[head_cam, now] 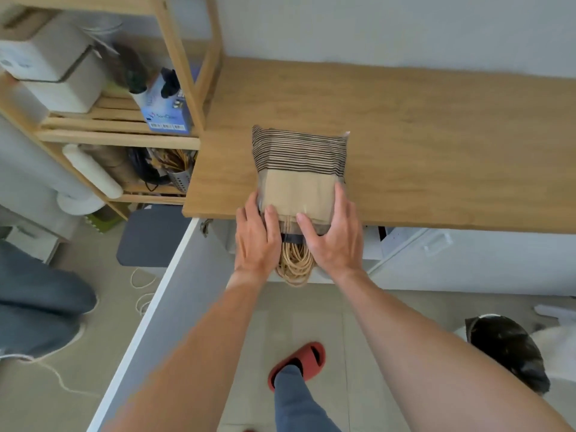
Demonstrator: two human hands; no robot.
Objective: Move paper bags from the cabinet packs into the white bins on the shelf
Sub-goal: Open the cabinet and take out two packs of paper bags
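A plastic-wrapped pack of brown paper bags (299, 169) lies on the wooden countertop (436, 145), its near end over the front edge. Twine handles (294, 263) hang down from that end. My left hand (257, 238) grips the pack's near left corner. My right hand (335, 235) grips the near right side, fingers spread over the top. White bins (62, 76) stand on the wooden shelf (118, 135) at the upper left, one stacked above another.
An open white cabinet door (162, 294) swings out at my lower left. A blue box (165, 110) sits on the shelf by the bins. Another person's legs (37, 307) are at left. A black-lined bin (508, 350) stands at right. My red slipper (299, 363) is below.
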